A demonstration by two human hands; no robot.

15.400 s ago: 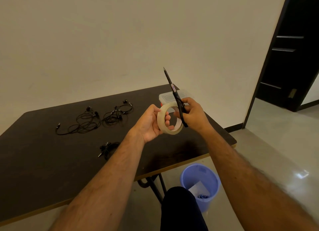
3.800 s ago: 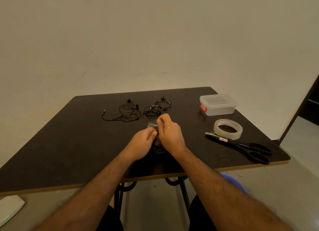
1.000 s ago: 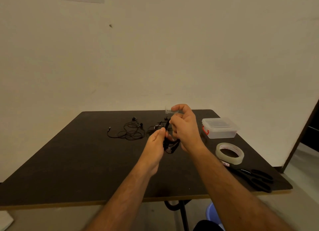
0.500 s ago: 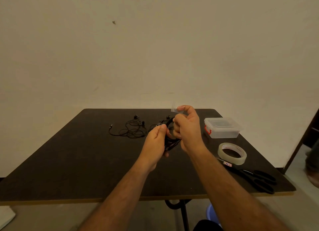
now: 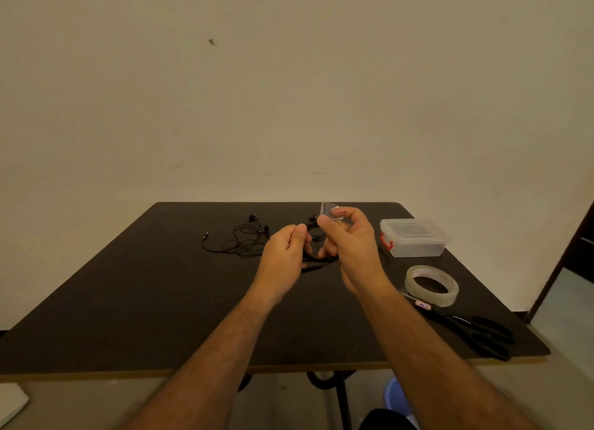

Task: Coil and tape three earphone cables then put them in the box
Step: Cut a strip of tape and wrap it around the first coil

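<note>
Earphone cable (image 5: 316, 260), coiled, is gripped in the left hand (image 5: 284, 253) above the table (image 5: 128, 301). The right hand (image 5: 348, 243), pinching a tape strip (image 5: 329, 209), has drawn slightly closer than a moment ago; wrapping this first coil looks imminent.

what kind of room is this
Probably a plain spare room or office corner: a bare wall, a dark folding-style table with a tape roll and scissors, and a dark doorway at the right.
</note>
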